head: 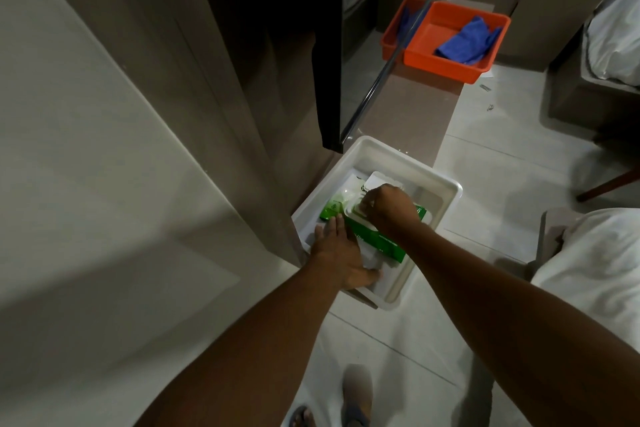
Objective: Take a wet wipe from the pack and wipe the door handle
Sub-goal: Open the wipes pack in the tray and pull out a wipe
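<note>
A green wet wipe pack (pixel 384 239) lies in a white plastic tray (pixel 446 184) on a low ledge, its white flip lid (pixel 379 178) standing open. My right hand (pixel 389 206) is over the pack's opening, fingertips pinched on a white wet wipe (pixel 362 206) that barely shows there. My left hand (pixel 341 253) lies flat with fingers extended against the pack's near left side, inside the tray. A long metal door handle (pixel 381 74) runs as a slanted bar along the edge of the dark door above the tray.
An orange tub (pixel 440 61) holding a blue cloth (pixel 467 40) sits farther along the brown ledge (pixel 408 114). A pale wall panel fills the left. White bedding (pixel 595 274) lies at the right, and my sandalled feet (pixel 353 409) stand on the tiled floor.
</note>
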A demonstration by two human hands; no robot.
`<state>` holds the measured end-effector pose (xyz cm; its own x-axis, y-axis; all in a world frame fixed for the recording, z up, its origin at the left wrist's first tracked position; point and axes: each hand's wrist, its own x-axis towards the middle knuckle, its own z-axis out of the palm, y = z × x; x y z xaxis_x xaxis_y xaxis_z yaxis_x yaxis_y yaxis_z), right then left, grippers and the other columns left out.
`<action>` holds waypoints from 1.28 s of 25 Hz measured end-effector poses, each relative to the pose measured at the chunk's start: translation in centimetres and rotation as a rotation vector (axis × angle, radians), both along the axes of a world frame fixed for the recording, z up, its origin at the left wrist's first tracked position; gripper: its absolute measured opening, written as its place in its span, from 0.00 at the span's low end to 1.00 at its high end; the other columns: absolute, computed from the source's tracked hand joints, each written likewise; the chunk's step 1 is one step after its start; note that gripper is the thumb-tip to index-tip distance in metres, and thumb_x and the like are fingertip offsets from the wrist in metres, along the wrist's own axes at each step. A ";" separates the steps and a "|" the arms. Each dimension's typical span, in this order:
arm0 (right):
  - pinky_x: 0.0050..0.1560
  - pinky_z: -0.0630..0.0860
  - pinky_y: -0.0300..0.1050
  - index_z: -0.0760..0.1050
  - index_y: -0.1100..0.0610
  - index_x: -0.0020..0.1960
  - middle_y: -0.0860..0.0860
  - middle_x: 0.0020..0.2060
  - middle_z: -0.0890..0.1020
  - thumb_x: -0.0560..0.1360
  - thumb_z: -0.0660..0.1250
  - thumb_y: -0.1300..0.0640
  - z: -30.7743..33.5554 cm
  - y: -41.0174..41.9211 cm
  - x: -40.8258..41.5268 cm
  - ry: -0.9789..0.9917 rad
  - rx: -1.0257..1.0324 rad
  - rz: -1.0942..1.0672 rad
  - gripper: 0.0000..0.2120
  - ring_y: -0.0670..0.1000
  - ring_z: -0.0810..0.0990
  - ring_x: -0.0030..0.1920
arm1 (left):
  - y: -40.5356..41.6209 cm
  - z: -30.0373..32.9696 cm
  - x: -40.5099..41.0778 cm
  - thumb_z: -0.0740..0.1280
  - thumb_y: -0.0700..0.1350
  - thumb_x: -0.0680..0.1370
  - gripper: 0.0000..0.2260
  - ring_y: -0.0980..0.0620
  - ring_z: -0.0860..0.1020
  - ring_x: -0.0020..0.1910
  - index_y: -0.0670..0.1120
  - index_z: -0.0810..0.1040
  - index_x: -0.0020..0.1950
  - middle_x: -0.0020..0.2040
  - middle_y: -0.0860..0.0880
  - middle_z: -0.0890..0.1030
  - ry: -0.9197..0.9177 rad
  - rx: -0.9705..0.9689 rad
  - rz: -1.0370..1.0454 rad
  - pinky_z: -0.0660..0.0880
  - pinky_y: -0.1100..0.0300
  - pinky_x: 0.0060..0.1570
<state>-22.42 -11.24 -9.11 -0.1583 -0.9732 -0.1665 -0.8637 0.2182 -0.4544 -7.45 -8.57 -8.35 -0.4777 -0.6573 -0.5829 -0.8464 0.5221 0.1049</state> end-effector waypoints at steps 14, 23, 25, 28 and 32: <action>0.46 0.80 0.51 0.78 0.56 0.47 0.52 0.40 0.81 0.81 0.61 0.55 2.7 -0.5 -2.0 -0.453 -0.169 -0.441 0.09 0.54 0.81 0.42 | -0.3 0.0 0.0 0.64 0.73 0.73 0.55 0.38 0.47 0.83 0.41 0.43 0.84 0.84 0.39 0.48 0.052 0.020 0.048 0.52 0.36 0.79; 0.38 0.81 0.41 0.81 0.56 0.46 0.55 0.42 0.84 0.81 0.63 0.56 8.2 7.4 2.9 -0.805 -0.051 -0.195 0.09 0.50 0.84 0.40 | 3.3 6.3 4.8 0.78 0.46 0.74 0.25 0.49 0.81 0.54 0.43 0.74 0.67 0.60 0.46 0.80 1.151 0.321 1.015 0.81 0.58 0.50; 0.39 0.83 0.43 0.81 0.54 0.47 0.55 0.44 0.85 0.81 0.63 0.55 9.9 10.3 6.4 -0.927 -0.045 -0.128 0.09 0.52 0.85 0.45 | 6.8 8.1 8.0 0.77 0.43 0.76 0.14 0.51 0.83 0.48 0.44 0.78 0.59 0.53 0.47 0.82 1.250 0.275 1.054 0.83 0.62 0.42; 0.37 0.83 0.46 0.83 0.50 0.47 0.52 0.43 0.87 0.75 0.68 0.42 13.2 16.1 13.2 -1.083 -0.015 0.047 0.12 0.54 0.86 0.46 | 13.6 11.0 15.1 0.77 0.43 0.75 0.13 0.50 0.84 0.49 0.43 0.79 0.56 0.50 0.48 0.83 1.313 0.136 1.132 0.85 0.56 0.47; 0.38 0.82 0.46 0.81 0.55 0.50 0.54 0.42 0.86 0.68 0.78 0.48 16.6 23.8 25.0 -0.939 -0.026 0.385 0.16 0.54 0.86 0.44 | 25.6 15.1 26.8 0.78 0.41 0.74 0.10 0.47 0.85 0.48 0.42 0.81 0.51 0.50 0.44 0.85 1.462 0.017 1.298 0.85 0.55 0.44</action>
<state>2.56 12.61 7.54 0.3513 -0.9354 -0.0404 -0.1647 -0.0192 -0.9862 19.30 17.05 6.75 0.1688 -0.9503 -0.2615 0.0740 -0.2524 0.9648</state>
